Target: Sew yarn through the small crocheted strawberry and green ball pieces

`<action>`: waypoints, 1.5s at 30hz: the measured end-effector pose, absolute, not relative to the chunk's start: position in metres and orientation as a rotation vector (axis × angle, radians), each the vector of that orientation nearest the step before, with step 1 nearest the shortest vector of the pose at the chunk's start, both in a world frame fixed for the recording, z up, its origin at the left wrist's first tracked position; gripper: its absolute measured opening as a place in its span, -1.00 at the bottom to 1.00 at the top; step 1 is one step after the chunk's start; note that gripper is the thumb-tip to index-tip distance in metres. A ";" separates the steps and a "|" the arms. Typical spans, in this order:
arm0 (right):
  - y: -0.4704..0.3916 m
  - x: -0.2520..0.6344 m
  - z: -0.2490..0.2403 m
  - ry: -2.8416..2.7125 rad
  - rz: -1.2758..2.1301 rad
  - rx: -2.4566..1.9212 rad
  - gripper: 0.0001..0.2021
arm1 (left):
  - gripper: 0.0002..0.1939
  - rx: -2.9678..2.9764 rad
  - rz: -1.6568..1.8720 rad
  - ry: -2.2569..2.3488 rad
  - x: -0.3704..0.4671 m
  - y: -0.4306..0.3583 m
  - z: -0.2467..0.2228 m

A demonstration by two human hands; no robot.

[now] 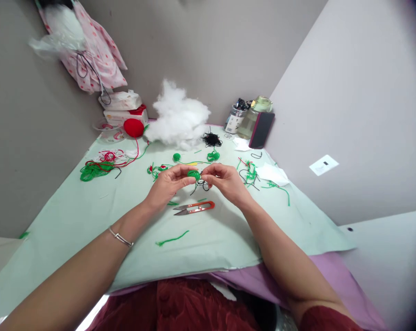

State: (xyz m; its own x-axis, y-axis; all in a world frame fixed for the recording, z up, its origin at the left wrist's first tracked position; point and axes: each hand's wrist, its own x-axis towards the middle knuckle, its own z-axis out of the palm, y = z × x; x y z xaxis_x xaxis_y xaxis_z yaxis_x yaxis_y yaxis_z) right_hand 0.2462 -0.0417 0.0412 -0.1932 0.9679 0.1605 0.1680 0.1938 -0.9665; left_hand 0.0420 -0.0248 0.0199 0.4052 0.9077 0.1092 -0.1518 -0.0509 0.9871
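A small green crocheted piece is pinched between the thumb and fingers of my left hand above the table. Close against its right side, the thumb and fingertips of my right hand are closed on thin black yarn; whether a needle is there too is hidden. Loops of black yarn hang just below the fingers. Under my hands lie thread snips with an orange handle, blades pointing left. A cut piece of green yarn rests nearer to me.
White stuffing is heaped at the back, beside a red yarn ball. Green yarn lies tangled at left; yarn scraps lie at right. A phone leans on a bottle near a pen holder.
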 end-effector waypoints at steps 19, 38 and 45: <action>-0.050 0.234 0.039 -1.902 0.402 -1.225 -0.93 | -0.65 1.623 1.047 0.873 0.044 -0.030 0.017; -0.048 0.252 0.074 -1.334 0.766 -1.010 -0.72 | -0.73 1.558 0.987 0.813 0.044 -0.025 0.019; -0.051 0.274 0.119 -1.356 1.229 -1.012 -0.66 | -0.77 1.849 0.860 0.882 0.032 -0.014 0.013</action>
State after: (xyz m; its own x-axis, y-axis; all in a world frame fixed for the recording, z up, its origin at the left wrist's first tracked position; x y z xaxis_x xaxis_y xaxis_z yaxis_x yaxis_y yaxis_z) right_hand 0.2740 -0.0515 0.1185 -0.1466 0.9797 0.1367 -0.0396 0.1323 -0.9904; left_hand 0.0316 -0.0143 0.0135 0.5064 0.8385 0.2013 0.2227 -0.3527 0.9089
